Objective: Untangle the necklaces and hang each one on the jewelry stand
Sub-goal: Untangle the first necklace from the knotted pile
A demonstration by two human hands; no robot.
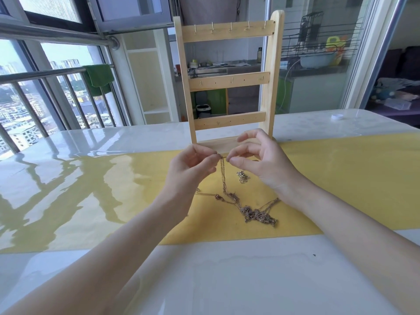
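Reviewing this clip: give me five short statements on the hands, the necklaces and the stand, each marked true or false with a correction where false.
1. Both hands, left and right, pinch the same chain at its top end. True.
2. A necklace already hangs on the jewelry stand. False: its hooks are bare.
3. The tangled necklaces lie on the yellow runner. True.
4. The stand lies flat on the table. False: it stands upright behind the hands.
5. A small separate chain clump lies on the runner below the right hand. True.
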